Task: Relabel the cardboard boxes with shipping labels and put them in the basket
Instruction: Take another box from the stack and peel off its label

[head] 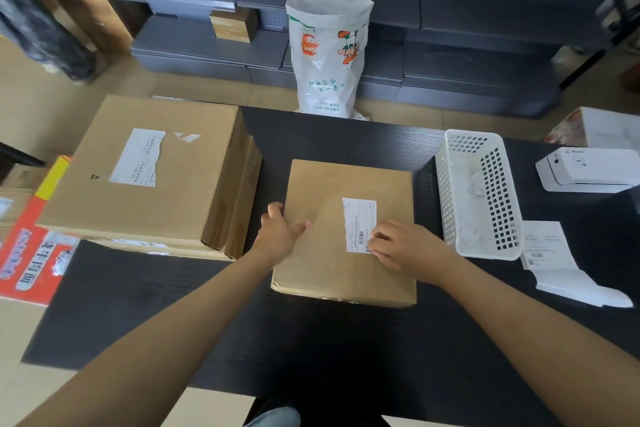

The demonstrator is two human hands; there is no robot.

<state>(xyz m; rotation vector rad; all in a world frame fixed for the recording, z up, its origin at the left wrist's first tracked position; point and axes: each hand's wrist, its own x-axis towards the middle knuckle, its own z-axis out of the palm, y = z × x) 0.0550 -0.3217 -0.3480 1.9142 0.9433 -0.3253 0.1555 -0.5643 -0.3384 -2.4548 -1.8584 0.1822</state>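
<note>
Peeling old label (360, 225) off box (346, 232), which lies flat at table (138, 305) centre, basket (479, 198) just to its right. Right hand (405, 246) fingertips pinch the label's lower right corner; left hand (280, 230) lies open, bracing the box's left edge. Judgement: pull low and slow, or the label tears.

Two bare forearms reach in from the near edge — no sleeves, watch, bracelet or rings show on either. The left hand (278, 230) and the right hand (405, 246) wear no gloves. At the near edge, between the arms, a patch of light-blue denim (273, 418) shows — probably trousers.
</note>
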